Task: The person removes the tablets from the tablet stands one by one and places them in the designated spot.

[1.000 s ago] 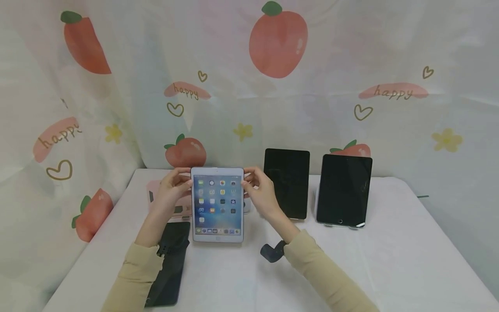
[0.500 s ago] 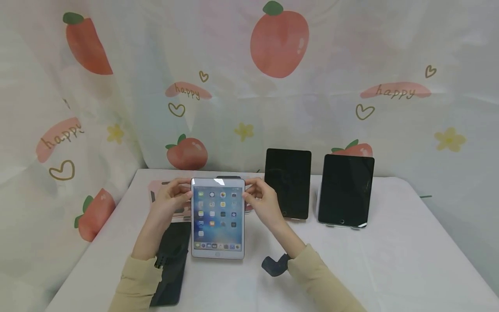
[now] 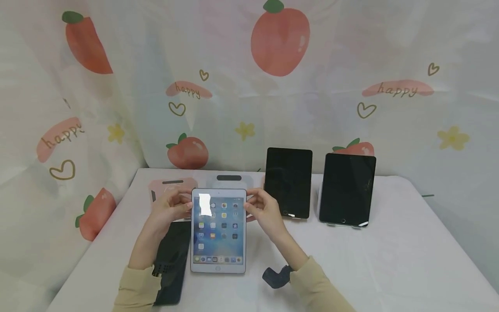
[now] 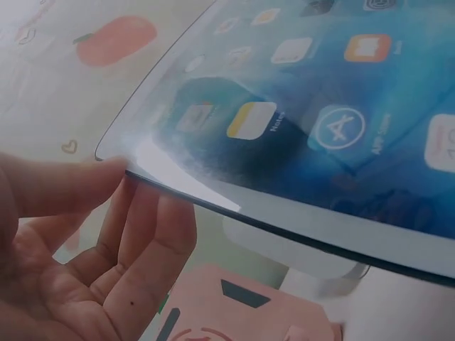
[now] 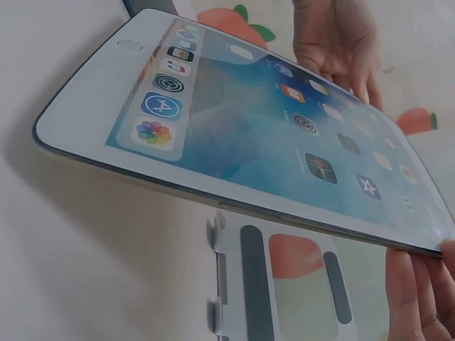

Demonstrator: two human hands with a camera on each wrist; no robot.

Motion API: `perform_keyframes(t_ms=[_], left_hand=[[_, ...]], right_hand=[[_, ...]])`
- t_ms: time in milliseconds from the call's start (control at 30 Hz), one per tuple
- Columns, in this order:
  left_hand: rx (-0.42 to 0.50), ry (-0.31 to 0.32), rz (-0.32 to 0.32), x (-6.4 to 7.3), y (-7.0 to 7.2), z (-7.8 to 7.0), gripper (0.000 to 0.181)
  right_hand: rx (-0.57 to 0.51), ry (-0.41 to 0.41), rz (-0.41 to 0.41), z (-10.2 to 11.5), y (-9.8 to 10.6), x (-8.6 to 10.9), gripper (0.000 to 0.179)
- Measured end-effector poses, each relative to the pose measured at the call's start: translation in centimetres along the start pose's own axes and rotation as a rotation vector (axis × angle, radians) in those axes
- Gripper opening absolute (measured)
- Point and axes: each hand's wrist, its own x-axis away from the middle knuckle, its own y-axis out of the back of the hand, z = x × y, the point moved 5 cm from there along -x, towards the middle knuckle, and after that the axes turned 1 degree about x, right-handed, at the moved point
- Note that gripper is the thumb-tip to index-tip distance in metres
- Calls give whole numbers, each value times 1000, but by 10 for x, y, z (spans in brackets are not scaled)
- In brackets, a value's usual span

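The left hand (image 3: 165, 213) and right hand (image 3: 267, 212) pinch the upper sides of a lit tablet (image 3: 218, 234), tilted before a pale stand (image 3: 229, 178); whether it touches the table (image 3: 331, 268) is hard to tell. Two dark tablets (image 3: 288, 184) are propped up at right.

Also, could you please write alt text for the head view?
A white tablet with a lit app screen, held near its top corners by a person's left grip and right grip at a white table. Two black-screened tablets stand at right; a dark tablet lies at left.
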Motion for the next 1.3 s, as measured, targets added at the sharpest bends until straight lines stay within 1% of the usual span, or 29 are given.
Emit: perform_keyframes(t_ms=[100, 200, 333, 433, 667, 967, 1167, 1300], left_hand=[[-9, -3, 15, 2, 0, 3, 40], [-19, -4, 16, 3, -1, 7, 39], [-9, -21, 31, 3, -3, 12, 38], [-5, -19, 39, 3, -4, 14, 37], [10, 46, 37, 6, -5, 19, 38], [34, 86, 52, 4, -6, 27, 39], [30, 97, 70, 3, -7, 32, 38], [16, 115, 64, 3, -6, 35, 38]], right_hand=[[-12, -20, -4, -4, -1, 3, 27], [-21, -34, -6, -8, -2, 6, 27], [-29, -48, -13, -12, -3, 8, 27], [-30, -57, -21, -14, -3, 9, 27], [-45, -80, -27, -18, -4, 13, 27], [-35, -94, -39, -25, -4, 15, 28], [-59, -116, -53, -29, -5, 19, 28], [-67, -131, -68, -32, -7, 20, 28]])
